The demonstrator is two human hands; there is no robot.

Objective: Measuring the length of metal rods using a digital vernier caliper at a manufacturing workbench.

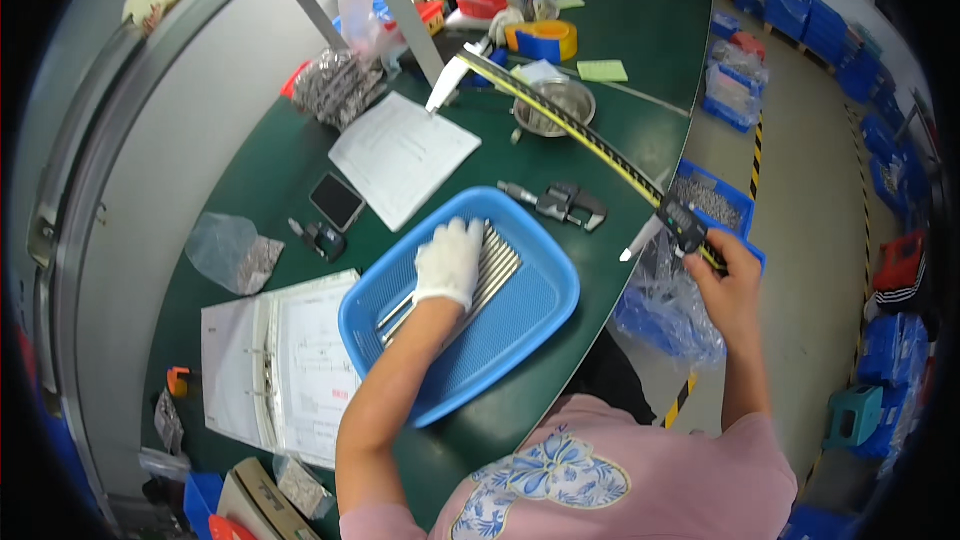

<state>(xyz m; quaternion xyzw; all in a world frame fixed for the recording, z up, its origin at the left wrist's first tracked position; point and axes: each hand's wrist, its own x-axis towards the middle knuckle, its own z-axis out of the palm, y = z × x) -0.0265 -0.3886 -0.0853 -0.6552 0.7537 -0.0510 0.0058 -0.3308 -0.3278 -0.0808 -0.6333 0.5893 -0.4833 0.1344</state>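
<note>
A blue perforated plastic basket (545, 315) rests on the green table in front of me, with several slender metal rods (497, 265) lying side by side in it. My left hand (447, 265), in a white glove, reaches into the basket with its fingers curled over the rods; the fingertips are partly hidden. In my bare right hand (727, 275) is a long digital caliper (575, 130), gripped at its display end. Its beam slants up to the far left above the table, and the two jaws stand wide apart.
An open ring binder (265, 360) lies left of the basket. Beyond are a phone (337, 202), paper sheet (405, 160), micrometer (560, 203) and metal bowl (555, 105). Bagged parts (340, 85) sit by the metal frame. Blue bins (712, 198) stand beyond the table's right edge.
</note>
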